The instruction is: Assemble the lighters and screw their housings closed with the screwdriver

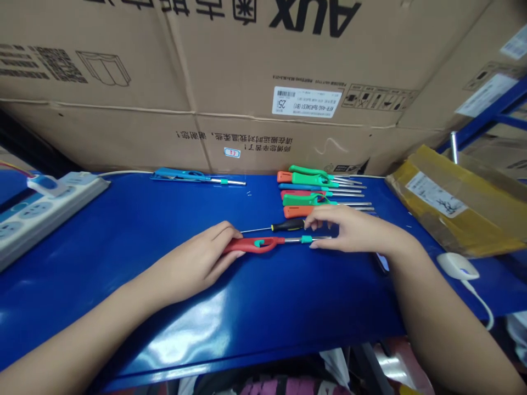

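A red long-nosed lighter with a green trigger and a metal tube lies on the blue shelf. My left hand is closed round its red handle end. My right hand pinches the metal tube beside the green collar. A small black-and-yellow screwdriver lies just behind the lighter, close to my right fingertips. Further back sits a row of several lighters in green, orange, red and blue. One blue lighter lies apart at the back left.
Big cardboard boxes wall off the back of the shelf. A white power strip lies at the left. A yellow-taped parcel and a white mouse-like device with its cable sit at the right.
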{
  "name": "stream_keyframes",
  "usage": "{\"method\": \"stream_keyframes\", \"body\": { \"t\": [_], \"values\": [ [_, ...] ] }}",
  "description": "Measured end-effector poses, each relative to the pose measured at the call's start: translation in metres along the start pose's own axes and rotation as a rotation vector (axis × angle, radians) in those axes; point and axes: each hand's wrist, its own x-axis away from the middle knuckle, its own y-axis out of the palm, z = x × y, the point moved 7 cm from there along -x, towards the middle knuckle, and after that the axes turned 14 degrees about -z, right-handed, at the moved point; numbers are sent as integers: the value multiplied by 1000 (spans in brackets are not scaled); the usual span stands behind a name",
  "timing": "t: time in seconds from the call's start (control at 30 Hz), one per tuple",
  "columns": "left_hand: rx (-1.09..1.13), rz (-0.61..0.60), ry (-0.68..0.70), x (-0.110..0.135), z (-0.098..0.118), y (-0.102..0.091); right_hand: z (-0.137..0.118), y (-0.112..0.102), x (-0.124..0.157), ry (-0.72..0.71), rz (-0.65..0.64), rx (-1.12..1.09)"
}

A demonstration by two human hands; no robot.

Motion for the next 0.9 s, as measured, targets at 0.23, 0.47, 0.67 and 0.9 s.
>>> {"method": "stream_keyframes", "body": {
  "t": [0.23,0.47,0.67,0.9],
  "values": [
    [96,181,84,10,10,-18,-5,-6,-1,-44,87,49],
    [174,244,111,12,10,-22,-20,-14,9,-122,154,74],
    [138,285,110,10,10,-18,-30,-7,6,-160,138,108],
    [209,290,70,5,13,-6,-48,30,-18,-167,137,234]
  ]
}}
